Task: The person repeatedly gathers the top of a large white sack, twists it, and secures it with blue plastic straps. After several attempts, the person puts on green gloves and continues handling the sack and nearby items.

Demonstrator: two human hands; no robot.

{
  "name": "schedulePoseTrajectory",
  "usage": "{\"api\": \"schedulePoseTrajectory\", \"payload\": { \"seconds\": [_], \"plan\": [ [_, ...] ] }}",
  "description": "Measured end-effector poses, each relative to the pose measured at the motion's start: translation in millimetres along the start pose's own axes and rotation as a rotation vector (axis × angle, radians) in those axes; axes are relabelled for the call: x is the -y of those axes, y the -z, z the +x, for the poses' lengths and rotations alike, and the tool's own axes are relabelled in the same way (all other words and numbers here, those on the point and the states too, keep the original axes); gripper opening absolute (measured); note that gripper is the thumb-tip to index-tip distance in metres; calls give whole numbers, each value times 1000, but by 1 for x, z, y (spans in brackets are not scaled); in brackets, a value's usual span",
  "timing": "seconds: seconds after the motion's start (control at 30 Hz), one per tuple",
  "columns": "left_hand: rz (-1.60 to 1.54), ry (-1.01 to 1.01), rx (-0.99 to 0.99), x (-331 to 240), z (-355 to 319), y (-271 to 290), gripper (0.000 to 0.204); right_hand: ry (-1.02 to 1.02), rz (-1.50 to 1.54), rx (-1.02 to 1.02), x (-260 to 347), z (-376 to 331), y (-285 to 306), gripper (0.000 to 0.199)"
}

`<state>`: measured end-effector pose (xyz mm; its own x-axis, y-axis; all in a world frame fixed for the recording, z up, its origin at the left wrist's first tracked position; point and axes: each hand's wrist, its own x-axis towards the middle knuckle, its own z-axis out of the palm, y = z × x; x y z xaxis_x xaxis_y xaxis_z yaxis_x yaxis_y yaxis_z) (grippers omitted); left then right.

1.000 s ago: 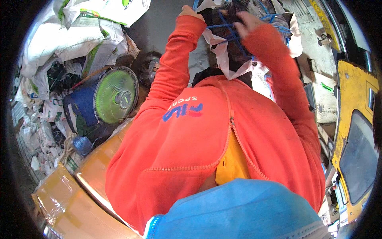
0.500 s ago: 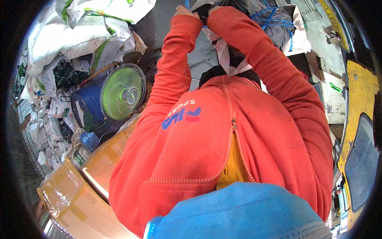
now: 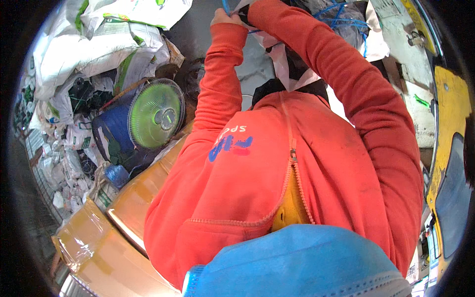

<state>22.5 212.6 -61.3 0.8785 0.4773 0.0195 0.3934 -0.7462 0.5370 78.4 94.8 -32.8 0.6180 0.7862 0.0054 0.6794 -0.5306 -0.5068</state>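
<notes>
Protruding from left grip (image 3: 227, 18): cord (image 3: 226, 5)

Plastic-looking twine (image 3: 226, 6) sits at the left hand's fingers (image 3: 227, 18), with crinkled, glossy plastic wrap (image 3: 349, 28) to their right. Left of the fingers lie creased plastic sacks (image 3: 89, 62); below them in view, a matt cloth jacket (image 3: 326, 143) and cardboard cartons (image 3: 126, 265) under shiny tape (image 3: 85, 233).

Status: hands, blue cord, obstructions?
Left hand gripping blue cord. Right hand out of sight beyond red sleeve. Sleeve covers part of grey bundle.
</notes>
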Motion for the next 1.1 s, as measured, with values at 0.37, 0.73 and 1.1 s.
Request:
{"api": "schedulePoseTrajectory", "payload": {
  "seconds": [0.37,0.73,1.1],
  "plan": [
    [-235,13,0,17,4,-7,23,-2,24,106,7,2,7,20],
    [-272,-35,46,34,20,-16,31,11,21,122,8,2,11,19],
    [-307,-40,28,10,9,-1,26,37,57,-72,24,-37,38,19]
  ]
}}
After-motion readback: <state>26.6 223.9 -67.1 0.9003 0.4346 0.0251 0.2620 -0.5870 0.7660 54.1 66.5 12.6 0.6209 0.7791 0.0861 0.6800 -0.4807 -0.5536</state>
